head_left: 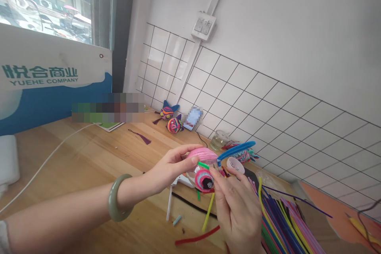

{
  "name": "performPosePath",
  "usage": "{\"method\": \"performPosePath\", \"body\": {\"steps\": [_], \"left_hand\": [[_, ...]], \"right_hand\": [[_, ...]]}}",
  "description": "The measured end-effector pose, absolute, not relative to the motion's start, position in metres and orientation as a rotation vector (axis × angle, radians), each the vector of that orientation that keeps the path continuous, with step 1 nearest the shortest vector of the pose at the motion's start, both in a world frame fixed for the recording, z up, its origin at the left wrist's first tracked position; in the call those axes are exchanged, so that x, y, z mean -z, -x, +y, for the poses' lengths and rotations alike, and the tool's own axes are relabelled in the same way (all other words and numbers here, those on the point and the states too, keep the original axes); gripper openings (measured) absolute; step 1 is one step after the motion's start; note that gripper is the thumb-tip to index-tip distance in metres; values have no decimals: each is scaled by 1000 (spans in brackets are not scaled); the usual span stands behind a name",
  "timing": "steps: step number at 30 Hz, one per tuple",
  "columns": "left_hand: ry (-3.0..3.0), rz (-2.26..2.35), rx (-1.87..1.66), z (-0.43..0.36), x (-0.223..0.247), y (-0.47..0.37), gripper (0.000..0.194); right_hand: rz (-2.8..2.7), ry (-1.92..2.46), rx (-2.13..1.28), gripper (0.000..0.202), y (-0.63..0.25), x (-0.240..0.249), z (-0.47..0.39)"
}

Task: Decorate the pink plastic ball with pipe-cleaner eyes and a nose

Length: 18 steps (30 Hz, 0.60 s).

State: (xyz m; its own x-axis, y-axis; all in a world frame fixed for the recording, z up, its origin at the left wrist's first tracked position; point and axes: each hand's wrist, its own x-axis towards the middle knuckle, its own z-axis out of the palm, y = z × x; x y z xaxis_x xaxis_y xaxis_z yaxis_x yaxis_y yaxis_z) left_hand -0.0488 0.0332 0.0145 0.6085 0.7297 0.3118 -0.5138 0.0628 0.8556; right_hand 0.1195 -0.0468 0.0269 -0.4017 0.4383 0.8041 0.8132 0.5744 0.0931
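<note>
In front of me, above the table, my left hand point(178, 162) is closed around a pipe-cleaner craft ball point(204, 153) with a pink fuzzy top. A round eye of pink, grey and black coils point(205, 180) shows on its near side, and a long blue pipe cleaner point(236, 151) sticks out to the right. Thumb and finger of my right hand point(238, 202) pinch the end of a short green pipe cleaner point(203, 165), which lies against the ball. A white glue gun point(183, 180) is partly hidden behind the ball and my left hand.
A bundle of coloured pipe cleaners point(288, 222) lies at the right. Two finished craft balls point(174, 124), a phone point(193, 118), a glass jar point(219, 140) and a small white cup point(235, 165) stand near the grid wall. A red pipe cleaner point(196, 236) and a purple tassel point(143, 138) lie on the table.
</note>
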Motion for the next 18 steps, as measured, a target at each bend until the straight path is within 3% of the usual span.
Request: {"method": "performPosePath", "body": {"steps": [18], "left_hand": [[-1005,124,-878,41,-5,44,27]], "right_hand": [[-1887,1007,703,18,-107,-31,-49]]}}
